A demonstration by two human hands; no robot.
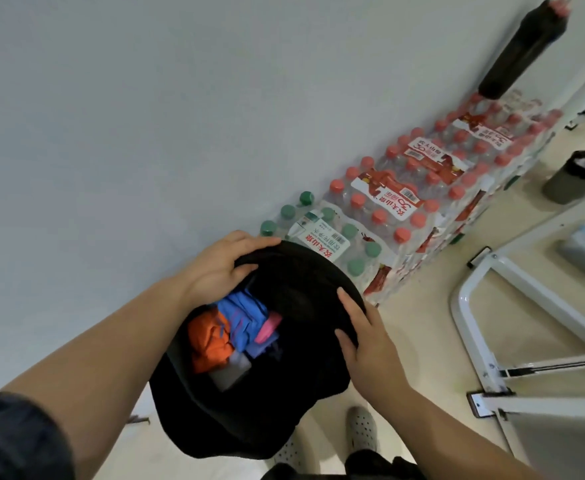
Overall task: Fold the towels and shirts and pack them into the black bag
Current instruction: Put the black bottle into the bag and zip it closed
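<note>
Many water packs (405,209) along wall (145,116), beige floor (440,323), black bag (215,427)

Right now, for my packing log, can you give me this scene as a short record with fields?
bag: black bag, mouth held open
left hand: grips the bag's far left rim
right hand: holds the bag's right rim
inside: orange cloth, blue cloth, pink piece, grey piece, bunched together
beyond the bag: water bottle packs along the wall
at right: white metal frame
</note>
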